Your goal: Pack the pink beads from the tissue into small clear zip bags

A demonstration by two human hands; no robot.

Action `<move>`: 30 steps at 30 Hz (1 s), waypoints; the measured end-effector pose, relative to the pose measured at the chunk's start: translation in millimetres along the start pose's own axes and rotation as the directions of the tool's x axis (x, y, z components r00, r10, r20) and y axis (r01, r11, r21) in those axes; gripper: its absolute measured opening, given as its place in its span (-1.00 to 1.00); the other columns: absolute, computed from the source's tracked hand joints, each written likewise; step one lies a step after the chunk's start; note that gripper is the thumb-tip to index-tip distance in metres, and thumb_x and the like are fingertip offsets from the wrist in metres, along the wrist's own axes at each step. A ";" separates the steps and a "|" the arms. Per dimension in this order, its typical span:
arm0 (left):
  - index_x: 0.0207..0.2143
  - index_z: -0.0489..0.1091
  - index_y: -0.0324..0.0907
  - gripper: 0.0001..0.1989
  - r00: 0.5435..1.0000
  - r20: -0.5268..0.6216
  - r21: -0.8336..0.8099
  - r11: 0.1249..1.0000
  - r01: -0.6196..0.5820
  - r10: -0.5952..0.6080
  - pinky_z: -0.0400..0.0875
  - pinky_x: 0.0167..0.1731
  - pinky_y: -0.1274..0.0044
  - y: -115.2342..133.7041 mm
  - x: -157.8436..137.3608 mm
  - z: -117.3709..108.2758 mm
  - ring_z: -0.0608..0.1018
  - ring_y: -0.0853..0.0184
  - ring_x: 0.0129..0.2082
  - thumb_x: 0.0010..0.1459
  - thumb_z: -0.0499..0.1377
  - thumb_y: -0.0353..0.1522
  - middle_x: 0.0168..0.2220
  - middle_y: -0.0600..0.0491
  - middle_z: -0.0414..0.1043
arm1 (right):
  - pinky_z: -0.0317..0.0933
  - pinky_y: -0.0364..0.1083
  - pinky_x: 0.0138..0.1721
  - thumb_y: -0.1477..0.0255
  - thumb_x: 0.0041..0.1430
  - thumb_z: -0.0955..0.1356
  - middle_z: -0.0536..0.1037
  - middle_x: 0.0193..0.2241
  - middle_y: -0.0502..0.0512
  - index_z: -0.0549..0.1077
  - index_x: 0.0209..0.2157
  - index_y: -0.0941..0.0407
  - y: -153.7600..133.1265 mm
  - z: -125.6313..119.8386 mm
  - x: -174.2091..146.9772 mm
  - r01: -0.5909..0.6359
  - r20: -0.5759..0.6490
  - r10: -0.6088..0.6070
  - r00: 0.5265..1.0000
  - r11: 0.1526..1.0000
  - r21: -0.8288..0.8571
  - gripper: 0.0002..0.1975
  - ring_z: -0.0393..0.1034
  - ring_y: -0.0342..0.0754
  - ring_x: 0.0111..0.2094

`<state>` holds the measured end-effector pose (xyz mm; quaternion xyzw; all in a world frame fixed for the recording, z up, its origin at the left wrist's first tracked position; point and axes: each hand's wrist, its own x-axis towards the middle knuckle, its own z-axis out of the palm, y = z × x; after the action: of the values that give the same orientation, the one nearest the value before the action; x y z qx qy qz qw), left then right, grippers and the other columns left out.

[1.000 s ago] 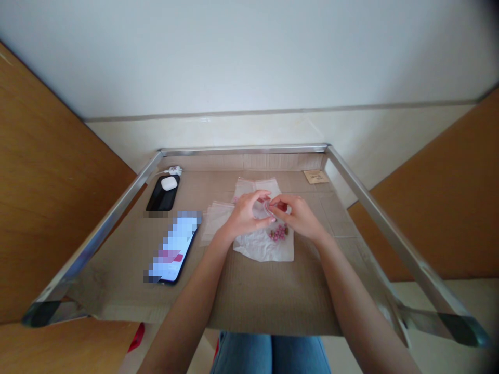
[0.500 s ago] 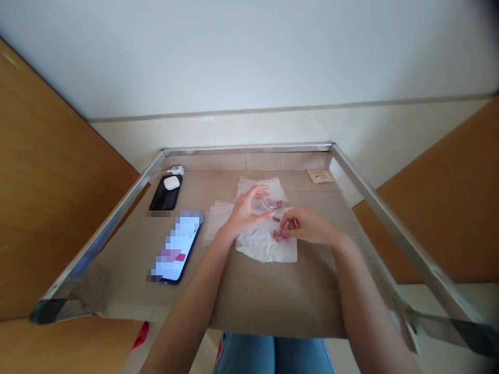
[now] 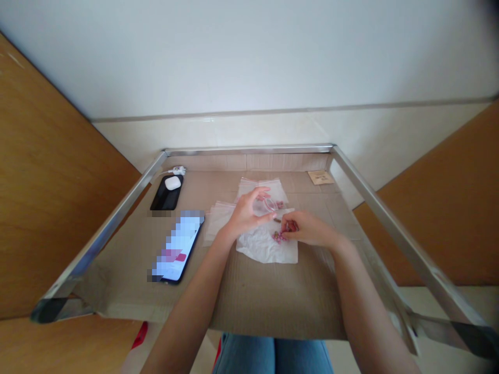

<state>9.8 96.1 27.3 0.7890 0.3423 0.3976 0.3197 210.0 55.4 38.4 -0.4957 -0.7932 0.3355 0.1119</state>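
Note:
My left hand (image 3: 249, 210) curves its thumb and fingers around a clear round-rimmed container (image 3: 270, 204), tilted over the white paper. My right hand (image 3: 306, 227) is closed, with dark red dried petal-like pieces (image 3: 291, 226) showing between its fingers. Its fingertips touch a small heap of pink dried buds (image 3: 278, 237) on a crinkled white sheet (image 3: 267, 249). A short brown piece (image 3: 277, 219) lies between the hands. Behind them, more pink bits (image 3: 279, 204) rest on a white zip bag (image 3: 245, 185).
Flat white bags (image 3: 218, 218) lie left of my left hand. A lit phone (image 3: 181, 249), a black phone (image 3: 161, 197) with a white earbud case (image 3: 172, 182), and a white plug (image 3: 179, 170) are farther left. A tan packet (image 3: 320, 177) sits back right. Metal rails (image 3: 249, 151) edge the cardboard surface (image 3: 273, 301).
My right fingers have shifted slightly at the pink heap, and more of the dark red pieces shows between them. My left hand keeps its place around the clear container.

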 end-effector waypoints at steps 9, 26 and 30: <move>-0.02 0.20 -0.08 -0.44 1.000 0.015 0.010 1.000 0.007 -0.007 0.27 -0.05 0.37 1.4 -0.2 -0.8 0.45 0.27 -0.12 -0.11 0.28 -0.30 -0.15 0.03 0.41 | -0.03 -0.19 -0.53 0.40 0.00 0.33 0.41 -0.57 -0.01 0.41 -0.48 0.15 0.2 2.8 3.3 0.018 0.033 -0.018 0.999 1.000 -0.012 -0.90 0.23 -0.18 -0.55; -0.03 0.21 -0.08 -0.44 1.000 0.029 0.016 1.000 0.000 0.000 0.29 -0.05 0.36 0.5 -0.4 0.0 0.45 0.27 -0.10 -0.11 0.29 -0.26 -0.10 0.01 0.40 | -0.02 -0.19 -0.51 0.41 0.00 0.32 0.42 -0.56 0.02 0.45 -0.50 0.13 -2.4 2.6 4.9 0.002 -0.034 -0.005 0.999 0.995 -0.099 -0.90 0.23 -0.16 -0.54; -0.03 0.22 -0.08 -0.44 0.999 0.038 0.017 1.000 0.011 -0.012 0.29 -0.05 0.35 1.2 0.2 0.1 0.45 0.26 -0.09 -0.12 0.29 -0.27 -0.10 0.02 0.40 | -0.02 -0.19 -0.51 0.42 0.01 0.31 0.42 -0.57 0.01 0.46 -0.51 0.13 -6.2 1.3 4.6 0.002 -0.058 -0.008 0.998 0.996 -0.091 -0.89 0.23 -0.17 -0.55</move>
<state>10.3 95.6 28.3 0.7972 0.3440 0.3777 0.3218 202.7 57.1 40.7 -0.5079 -0.8053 0.2841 0.1133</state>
